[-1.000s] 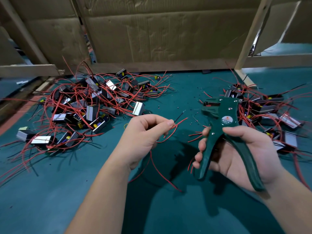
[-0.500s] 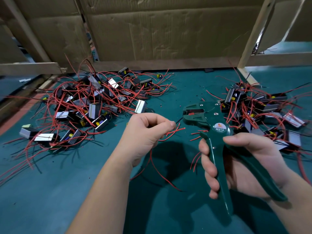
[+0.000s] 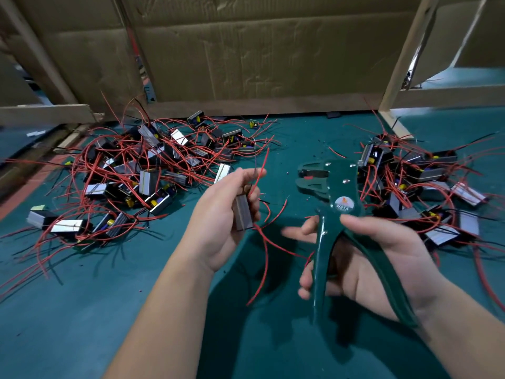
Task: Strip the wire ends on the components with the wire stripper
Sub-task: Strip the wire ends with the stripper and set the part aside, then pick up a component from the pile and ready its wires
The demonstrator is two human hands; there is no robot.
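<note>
Rolls the left hand (image 3: 218, 222) over from knuckles-up to palm facing right, baring the grey component (image 3: 242, 214) gripped inside, which the fist hid before. Swings the red wire (image 3: 259, 175) by the thumb from pointing right toward the tool to standing nearly upright. Tilts the wire stripper (image 3: 336, 203) a touch more upright than half a second ago. Lifts the forefinger (image 3: 293, 231) of the right hand (image 3: 382, 263) off the handle, now stretched leftward and blurred.

The left hand (image 3: 218, 222) holds a component (image 3: 242, 214) with red wires (image 3: 262, 242); the right hand (image 3: 377, 258) grips the green wire stripper (image 3: 336, 214)
</note>
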